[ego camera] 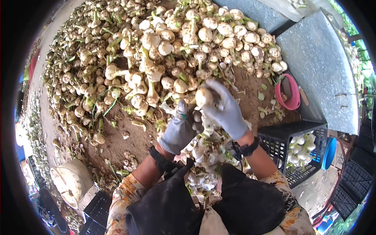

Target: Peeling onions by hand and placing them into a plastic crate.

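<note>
A pale garlic bulb is between the thumb and fingers of my right hand, which wears a grey glove. Close by on its left is my left hand, gloved the same way, thumb raised and fingers curled with dark, soiled tips. Whether the left hand grips part of the bulb or a loose skin is hidden. White papery skins cover the space below both hands, between my dark-clad knees. A large heap of soil-stained garlic bulbs, many with stems, spreads just beyond my fingers.
A pink plastic basket leans by a sheet-metal panel at right. Below it, a black crate on its side holds cleaned white bulbs. A pale sack-like container is at left, near a dark crate.
</note>
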{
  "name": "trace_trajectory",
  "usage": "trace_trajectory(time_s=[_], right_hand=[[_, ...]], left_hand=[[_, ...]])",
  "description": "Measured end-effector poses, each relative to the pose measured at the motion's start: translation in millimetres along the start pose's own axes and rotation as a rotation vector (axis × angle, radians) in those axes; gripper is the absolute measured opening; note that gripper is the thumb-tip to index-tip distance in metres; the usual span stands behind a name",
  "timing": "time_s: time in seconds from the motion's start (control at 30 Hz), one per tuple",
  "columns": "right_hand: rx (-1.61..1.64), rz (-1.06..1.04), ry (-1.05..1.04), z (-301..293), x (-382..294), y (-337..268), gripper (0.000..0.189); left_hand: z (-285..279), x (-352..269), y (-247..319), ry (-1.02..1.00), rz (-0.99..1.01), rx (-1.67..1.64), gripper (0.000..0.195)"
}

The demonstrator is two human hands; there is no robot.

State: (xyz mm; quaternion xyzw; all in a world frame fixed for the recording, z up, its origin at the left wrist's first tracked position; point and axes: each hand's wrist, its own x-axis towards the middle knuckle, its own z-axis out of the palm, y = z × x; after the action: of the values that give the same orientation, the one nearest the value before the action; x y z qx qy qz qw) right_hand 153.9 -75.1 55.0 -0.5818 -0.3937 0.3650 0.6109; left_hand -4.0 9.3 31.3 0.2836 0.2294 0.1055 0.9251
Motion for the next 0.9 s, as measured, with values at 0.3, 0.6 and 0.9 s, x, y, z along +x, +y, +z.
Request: trace_trajectory(time_s=[0.3, 0.6, 0.9], right_hand=[[-0.69, -0.27, -0.115, 3.4, -43.5, -11.4, 0.068], [-0.329, -0.115, 0.101, 7.9, -56.8, 18.5, 0.062], [-0.024, 0.214, -0.025, -19.0, -38.8, 59.0, 0.041]], left_hand=[[-5.6, -4.8, 9.1, 0.078, -0.155, 0.061, 0.028], [6.2, -7.6, 5.2, 0.001, 0.235, 0.792, 0.01], [-23.1, -4.6, -15.7, 0.118, 0.43, 1.11, 0.015]])
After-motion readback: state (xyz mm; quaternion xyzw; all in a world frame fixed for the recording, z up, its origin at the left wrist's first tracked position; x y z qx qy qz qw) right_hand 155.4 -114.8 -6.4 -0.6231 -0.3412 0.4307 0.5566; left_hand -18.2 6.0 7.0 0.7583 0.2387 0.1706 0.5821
